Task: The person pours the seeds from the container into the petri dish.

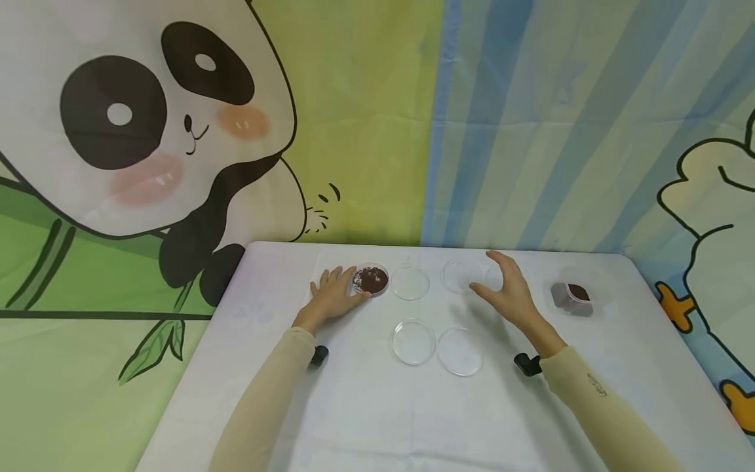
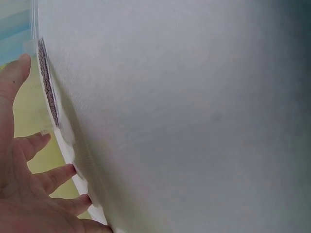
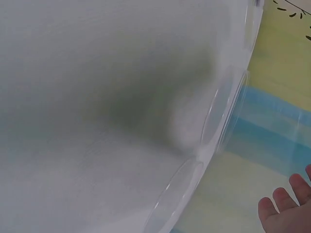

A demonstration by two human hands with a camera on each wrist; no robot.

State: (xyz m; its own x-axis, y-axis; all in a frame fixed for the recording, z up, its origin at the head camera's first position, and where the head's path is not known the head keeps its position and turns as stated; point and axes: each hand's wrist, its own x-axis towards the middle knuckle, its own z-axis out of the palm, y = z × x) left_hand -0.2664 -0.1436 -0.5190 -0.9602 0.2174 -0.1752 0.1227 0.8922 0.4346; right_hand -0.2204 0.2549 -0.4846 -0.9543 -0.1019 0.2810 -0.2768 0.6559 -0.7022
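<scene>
My left hand (image 1: pixel 333 296) is at a round clear petri dish (image 1: pixel 370 280) filled with dark brown granules and some white specks. Thumb and index finger span the dish's opposite sides in the left wrist view, while the other fingers spread beside it on the table. My right hand (image 1: pixel 512 295) hovers, thumb and fingers apart in a wide curve, near a clear round dish piece (image 1: pixel 497 278) that it partly hides. Nothing is held in it. Just left of it lies another clear round dish (image 1: pixel 460 278).
One more clear dish (image 1: pixel 410 283) lies beside the filled one. Closer to me are two clear round pieces, one (image 1: pixel 413 342) left of the other (image 1: pixel 461 352). A small clear box (image 1: pixel 572 299) with brown contents stands on the white table (image 1: pixel 366 406) at right. Printed curtains hang behind.
</scene>
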